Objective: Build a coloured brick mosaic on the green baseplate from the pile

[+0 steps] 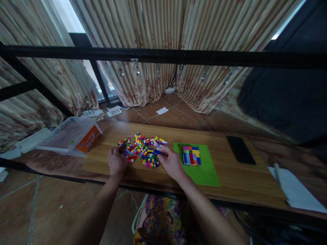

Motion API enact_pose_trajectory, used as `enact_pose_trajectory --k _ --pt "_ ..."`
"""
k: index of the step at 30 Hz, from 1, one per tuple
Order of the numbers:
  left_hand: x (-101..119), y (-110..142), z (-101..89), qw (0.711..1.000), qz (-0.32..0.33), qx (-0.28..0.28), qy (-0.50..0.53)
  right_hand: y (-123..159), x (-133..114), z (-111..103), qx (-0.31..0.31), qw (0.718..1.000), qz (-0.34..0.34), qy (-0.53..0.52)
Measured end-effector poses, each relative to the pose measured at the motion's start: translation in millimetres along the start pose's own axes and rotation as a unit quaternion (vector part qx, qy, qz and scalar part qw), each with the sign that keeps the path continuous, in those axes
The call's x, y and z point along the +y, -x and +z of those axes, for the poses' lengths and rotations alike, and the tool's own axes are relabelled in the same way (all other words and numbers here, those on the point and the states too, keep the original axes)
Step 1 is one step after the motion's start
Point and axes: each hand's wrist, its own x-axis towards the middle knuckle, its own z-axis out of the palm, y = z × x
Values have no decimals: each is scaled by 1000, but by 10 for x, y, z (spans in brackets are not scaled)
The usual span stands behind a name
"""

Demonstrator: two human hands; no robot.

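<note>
A heap of small coloured bricks (pixel 142 148) lies on the wooden table (pixel 230 170). My left hand (pixel 116 161) rests at the heap's left edge with its fingers curled into the bricks; what they hold is hidden. At the heap's right edge my right hand (pixel 170 162) pinches a blue brick (pixel 157 152) between its fingertips. Right of that hand lies a green baseplate (pixel 204 170). A block of coloured bricks (pixel 191 155) is built on its upper part.
A clear plastic tub (pixel 71 136) with an orange label lies tipped at the table's left end. A black phone (pixel 240 149) lies at the right, white papers (pixel 296 190) further right. A black bar (pixel 163 57) crosses above, curtains behind.
</note>
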Motion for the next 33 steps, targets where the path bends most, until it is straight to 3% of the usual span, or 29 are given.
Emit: enact_pose_trajectory --k 2,6,10,12,16,22,26,33 --pt "-2 -4 2 1000 0 0 -1 215 28 -139 30 999 -2 -36" --pt "2 -6 7 1000 -8 -1 -1 494 167 -548 92 996 16 -6" --pt "10 -8 8 1000 -15 0 6 472 294 -978 148 981 21 123" --pt "13 -8 4 1000 -17 -2 5 375 316 -1104 140 969 3 202" --pt "15 -3 -5 1000 -14 -5 4 147 324 -1141 64 945 -33 320" --pt "3 -2 0 1000 -9 0 6 -41 375 -1042 -21 910 -26 414" --pt "6 -3 -5 1000 -4 -1 1 -67 435 -1065 -28 922 -40 385" --pt "34 3 -29 1000 -10 -5 -5 91 530 -1186 42 959 -20 279"
